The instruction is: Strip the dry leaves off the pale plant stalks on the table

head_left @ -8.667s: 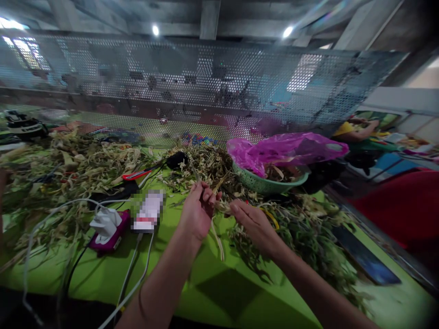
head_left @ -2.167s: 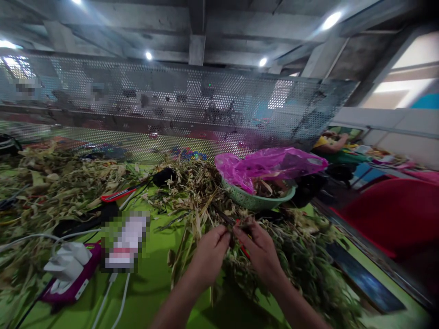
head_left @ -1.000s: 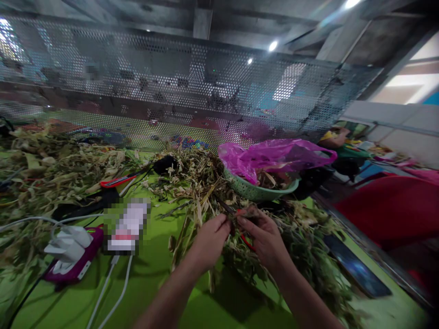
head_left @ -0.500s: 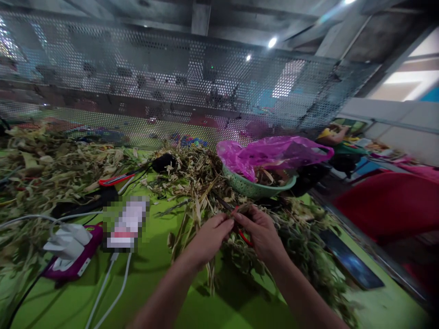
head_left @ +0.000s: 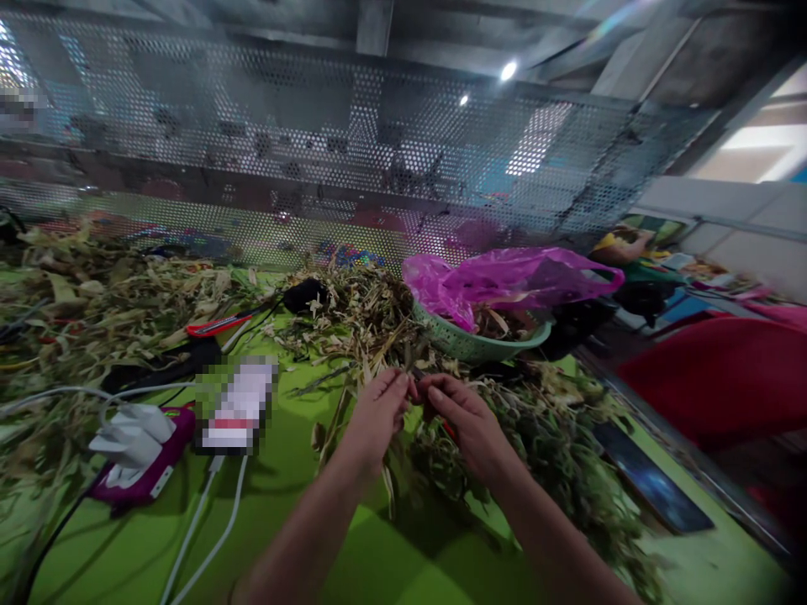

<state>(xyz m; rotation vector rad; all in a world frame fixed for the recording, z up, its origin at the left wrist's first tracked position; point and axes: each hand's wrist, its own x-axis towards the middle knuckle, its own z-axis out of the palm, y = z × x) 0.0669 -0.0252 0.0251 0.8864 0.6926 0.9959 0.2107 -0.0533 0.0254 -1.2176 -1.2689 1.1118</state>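
A worker's two bare hands met above a lime-green desk [head_left: 283, 470]. The left hand [head_left: 376, 413], fingers curled and thumb pressed in, was closed on a dried plant strand [head_left: 408, 360], whose tip rose above the thumb. The right hand [head_left: 465, 413] was just beside it, fingers bent inward with the thumb laid over them; whether it gripped anything could not be told. A small red object [head_left: 450, 430] showed beneath it, mostly hidden.

A heap of dry stalks [head_left: 371, 302] lay behind the hands, and a greener pile of foliage [head_left: 561, 454] spread to the right, next to a dark flat panel [head_left: 656, 479]. Beyond them stood a pale green basket [head_left: 479, 346] holding dry scraps, with a magenta plastic bag [head_left: 523, 277] draped over it.

On the left, a phone [head_left: 241, 406], its screen blurred, lay near a purple power strip [head_left: 173, 458] fitted with white plugs [head_left: 132, 435]. A red cutter [head_left: 218, 326] rested farther back, near a broad mass of withered leaves [head_left: 113, 286]. A perforated metal screen [head_left: 303, 168] ran behind the desk, and a red chair [head_left: 725, 378] stood at far right.
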